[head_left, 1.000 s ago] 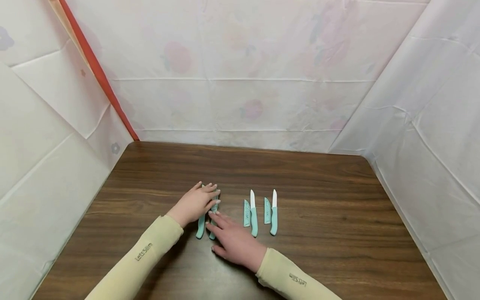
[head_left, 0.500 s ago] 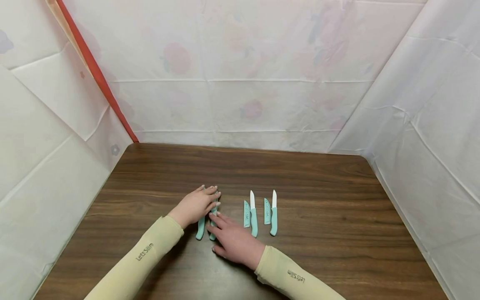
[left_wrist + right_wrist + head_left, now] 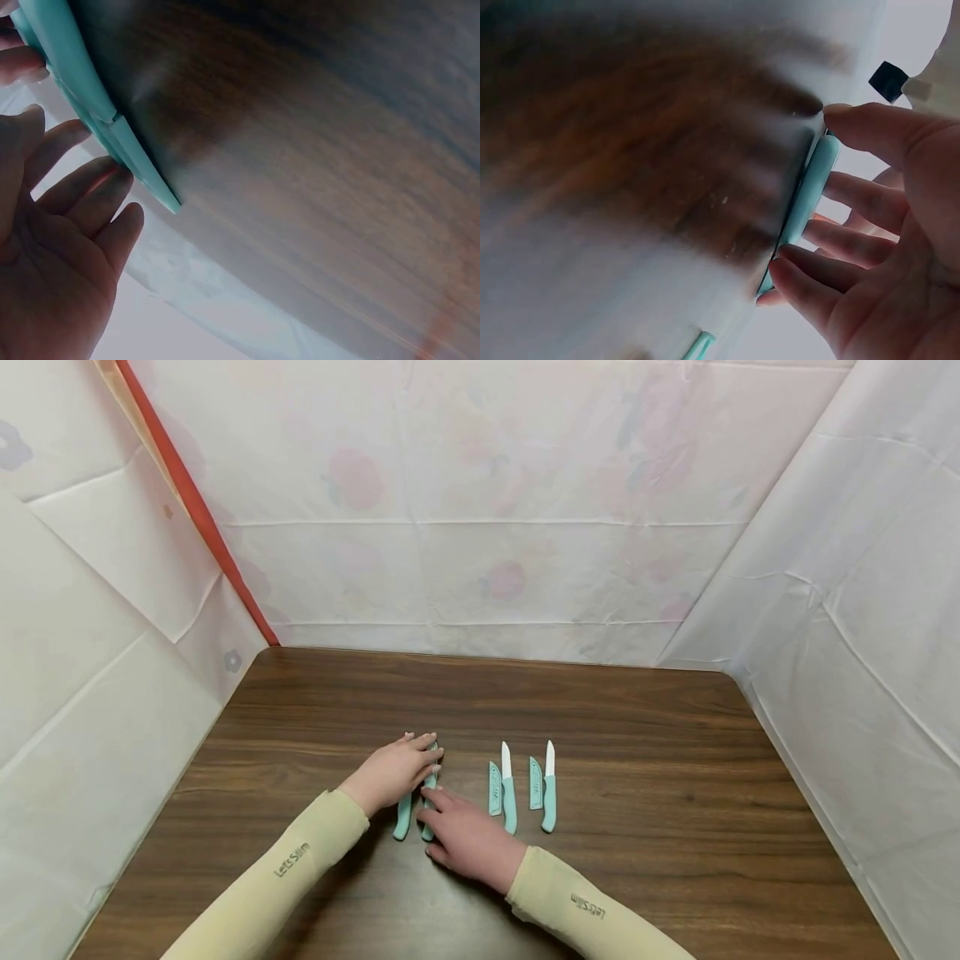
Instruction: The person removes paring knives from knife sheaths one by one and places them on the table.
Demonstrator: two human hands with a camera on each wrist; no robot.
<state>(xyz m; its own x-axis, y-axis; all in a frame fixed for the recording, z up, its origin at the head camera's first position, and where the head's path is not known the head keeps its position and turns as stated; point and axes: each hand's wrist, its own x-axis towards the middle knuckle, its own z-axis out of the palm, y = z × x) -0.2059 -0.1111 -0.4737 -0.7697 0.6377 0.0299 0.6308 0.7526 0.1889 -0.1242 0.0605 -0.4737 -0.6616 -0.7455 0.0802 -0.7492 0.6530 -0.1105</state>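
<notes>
Two teal-handled paring knives lie side by side on the wooden table (image 3: 637, 793), left of centre. My left hand (image 3: 393, 768) reaches over their upper ends, hiding much of the left knife (image 3: 403, 817). Its fingers are extended, with fingertips at the second knife (image 3: 431, 782). A teal sheath (image 3: 142, 165) covers a blade in the left wrist view, with the left fingertips along its edge. My right hand (image 3: 474, 837) lies low beside the second knife's handle (image 3: 810, 191), fingers loosely extended along it and thumb near its butt.
To the right lie two more paring knives, a nearer one (image 3: 509, 806) and a farther one (image 3: 550, 802), with bare white blades. Each has a teal sheath at its left, the first sheath (image 3: 495, 788) and the second sheath (image 3: 536, 782). White patterned sheeting (image 3: 480, 568) encloses the table.
Both hands stay almost where they were, with slight shifts of the fingers. The knives on the right have not moved.
</notes>
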